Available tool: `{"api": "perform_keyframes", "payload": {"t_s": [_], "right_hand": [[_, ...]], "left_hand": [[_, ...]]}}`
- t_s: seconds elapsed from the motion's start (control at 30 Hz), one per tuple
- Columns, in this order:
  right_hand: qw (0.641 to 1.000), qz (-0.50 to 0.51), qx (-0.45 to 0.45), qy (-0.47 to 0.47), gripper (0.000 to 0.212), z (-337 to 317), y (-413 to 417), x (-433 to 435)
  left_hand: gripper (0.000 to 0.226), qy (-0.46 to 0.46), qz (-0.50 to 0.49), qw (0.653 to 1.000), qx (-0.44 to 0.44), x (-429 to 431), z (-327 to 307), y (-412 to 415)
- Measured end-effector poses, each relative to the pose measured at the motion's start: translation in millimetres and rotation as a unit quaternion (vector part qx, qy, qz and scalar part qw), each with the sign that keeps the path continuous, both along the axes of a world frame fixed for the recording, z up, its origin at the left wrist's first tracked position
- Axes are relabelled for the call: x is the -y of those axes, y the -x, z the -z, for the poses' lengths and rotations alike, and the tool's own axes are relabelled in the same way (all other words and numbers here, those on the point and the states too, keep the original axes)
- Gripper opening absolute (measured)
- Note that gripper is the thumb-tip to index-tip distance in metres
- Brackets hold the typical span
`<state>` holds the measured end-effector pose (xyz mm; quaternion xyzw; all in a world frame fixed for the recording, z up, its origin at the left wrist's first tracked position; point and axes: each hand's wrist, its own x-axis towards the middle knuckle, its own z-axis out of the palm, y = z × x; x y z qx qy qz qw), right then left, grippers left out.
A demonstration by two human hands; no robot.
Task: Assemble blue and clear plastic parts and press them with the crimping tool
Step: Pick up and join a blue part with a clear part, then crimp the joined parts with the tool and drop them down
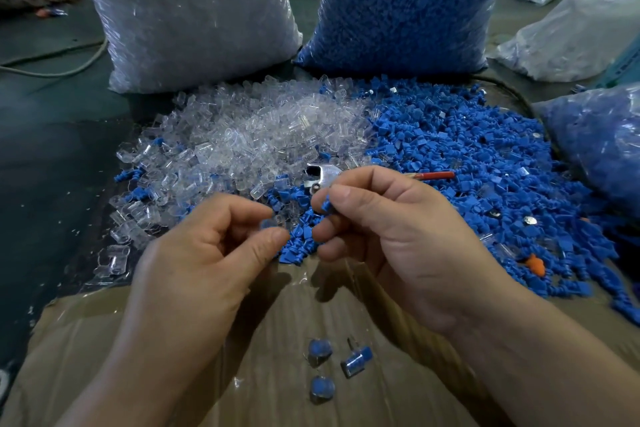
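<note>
Though not yet joined, clear part (274, 222) sat pinched by left hand (207, 253) | right hand (391, 229) pinched blue part (327, 205), just right, slightly higher | crimping tool (322, 174) lay beyond, unheld.

Blue parts (485, 163), clear parts (242, 135)

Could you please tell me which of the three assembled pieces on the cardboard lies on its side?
The rightmost piece: it lies lengthwise with its blue tab pointing up-right, while the upper-left piece and the lowest piece show round blue faces.
</note>
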<state>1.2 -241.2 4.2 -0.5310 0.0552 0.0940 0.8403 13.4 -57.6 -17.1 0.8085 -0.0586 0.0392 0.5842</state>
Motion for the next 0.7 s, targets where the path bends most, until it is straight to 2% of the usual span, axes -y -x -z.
{"api": "perform_keyframes", "payload": {"t_s": [0.03, 0.1, 0.17, 0.27, 0.37, 0.5, 0.6, 0.7], "right_hand": [[1.0, -0.004, 0.009, 0.029, 0.004, -0.8, 1.6, -0.6], [0.983, -0.009, 0.075, 0.169, 0.007, -0.9, 5.5, -2.1], [0.933, -0.003, 0.169, 0.316, 0.006, -0.7, 8.6, -5.9], [0.865, 0.01, 0.264, 0.426, 0.005, 2.3, 9.0, -8.4], [0.835, 0.01, 0.3, 0.462, 0.001, 4.0, 7.1, -5.5], [0.808, 0.025, 0.352, 0.471, 0.004, 5.3, 8.1, -5.0], [0.808, 0.056, 0.381, 0.445, 0.008, 5.1, 9.2, -6.4], [0.814, 0.05, 0.372, 0.444, 0.007, 6.1, 8.4, -6.8]], "left_hand": [[0.033, -0.007, 0.005, 1.0, 0.002, 0.6, 1.0, 1.5], [0.036, -0.007, 0.007, 1.0, 0.0, 1.9, 2.6, 3.2], [0.039, 0.02, 0.011, 1.0, -0.013, 2.7, 3.8, 3.2], [0.035, 0.055, 0.048, 0.997, -0.032, 5.0, 2.3, 5.0], [0.028, 0.127, 0.08, 0.986, -0.077, 9.1, -0.5, 8.1], [0.03, 0.199, 0.069, 0.967, -0.14, 10.6, -5.6, 9.0], [0.031, 0.196, 0.068, 0.966, -0.152, 10.8, -7.9, 8.4], [0.029, 0.214, 0.096, 0.959, -0.161, 9.0, -7.7, 9.4]]}}
